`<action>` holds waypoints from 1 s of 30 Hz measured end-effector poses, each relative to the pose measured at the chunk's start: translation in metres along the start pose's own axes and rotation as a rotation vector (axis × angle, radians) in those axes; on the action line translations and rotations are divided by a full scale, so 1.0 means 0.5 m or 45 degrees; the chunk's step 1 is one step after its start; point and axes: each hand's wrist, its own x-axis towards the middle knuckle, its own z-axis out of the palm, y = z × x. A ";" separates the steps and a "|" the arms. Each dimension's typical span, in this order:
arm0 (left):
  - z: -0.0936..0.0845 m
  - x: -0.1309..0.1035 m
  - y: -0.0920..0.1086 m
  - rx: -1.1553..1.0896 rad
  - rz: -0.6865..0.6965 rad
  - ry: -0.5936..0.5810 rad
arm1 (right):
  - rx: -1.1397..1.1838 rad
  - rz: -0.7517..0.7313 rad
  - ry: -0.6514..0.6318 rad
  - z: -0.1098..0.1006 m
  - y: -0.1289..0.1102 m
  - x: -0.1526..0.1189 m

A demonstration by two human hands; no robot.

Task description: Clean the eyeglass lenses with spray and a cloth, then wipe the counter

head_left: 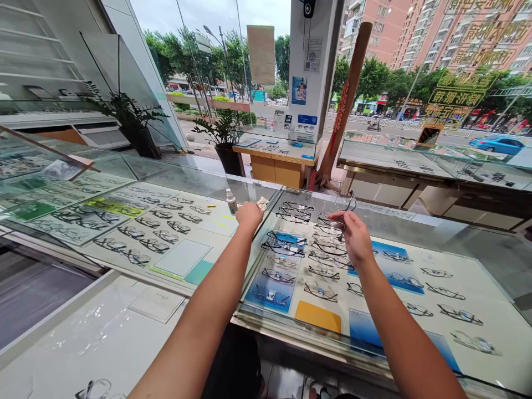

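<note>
My right hand (356,235) pinches a pair of eyeglasses (351,200) by a thin dark temple, holding them above the right-hand display case. Beyond the fingers, part of the frame blends with the glass behind it. Over on the left, my left hand (250,215) is closed at a crumpled whitish cloth (262,203) by the seam between two cases; its fingertips are hidden from me. Just left of that hand stands a small white-capped bottle (231,201), upright on the glass top. Rows of eyeglasses (321,292) lie under my arms inside the right-hand case.
More eyeglasses (154,245) fill the left display case (233,244). An open white drawer (83,327) juts out at lower left, with glasses at its near edge. A potted plant (228,158) and a slanted wooden post (347,94) stand beyond the cases, before the shop windows.
</note>
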 end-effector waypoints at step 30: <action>-0.081 -0.179 0.186 -1.993 0.205 -1.043 | -0.108 -0.131 -0.177 0.033 -0.037 -0.027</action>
